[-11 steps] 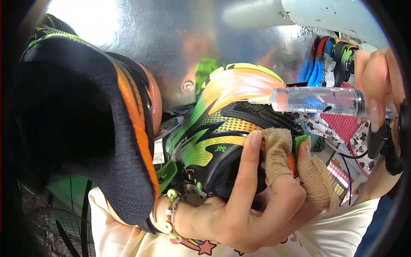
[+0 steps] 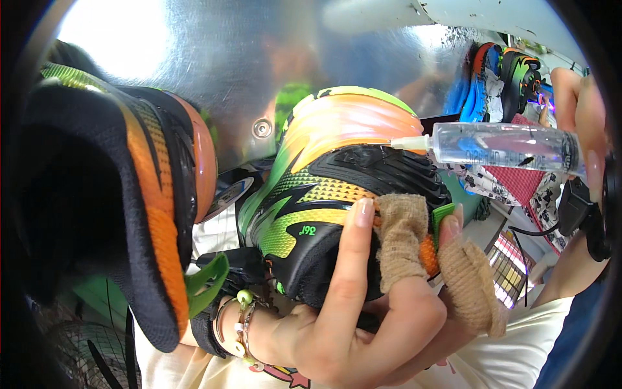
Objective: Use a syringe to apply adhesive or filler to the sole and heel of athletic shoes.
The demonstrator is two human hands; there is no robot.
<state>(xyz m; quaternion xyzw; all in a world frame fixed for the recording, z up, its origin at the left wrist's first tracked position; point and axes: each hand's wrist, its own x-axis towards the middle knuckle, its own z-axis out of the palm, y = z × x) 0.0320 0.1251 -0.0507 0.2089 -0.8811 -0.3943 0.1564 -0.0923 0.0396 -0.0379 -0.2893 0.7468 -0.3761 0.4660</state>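
Held shoe: the black, green and orange shoe (image 2: 304, 188) in the head view sits at the centre of the dial, its glossy orange-pink band uppermost.
Left hand: comes in from about seven o'clock, hand (image 2: 372, 334) at five; grip holding the shoe, index finger laid along its dark side.
Finger wraps: tan cloth covers (image 2: 400, 240) on two fingers, against the shoe's four o'clock side.
Right hand: hand (image 2: 586, 126) between two and three o'clock; grip holding the rear end of the syringe — the dark rim hides part of it.
Syringe: clear barrel (image 2: 505, 146) lying nearly level, needle pointing to nine o'clock, tip at the seam between orange band and black trim; whether it touches, I cannot tell.
Second shoe: similar colours (image 2: 152, 175), at nine o'clock, near the camera, its opening dark.
Bracelet: beaded, on the left wrist (image 2: 243, 327), near seven o'clock.
Backdrop: shiny metal surface (image 2: 233, 52) toward twelve o'clock; more shoes (image 2: 518, 81) at two; a wire guard (image 2: 61, 350) at eight.
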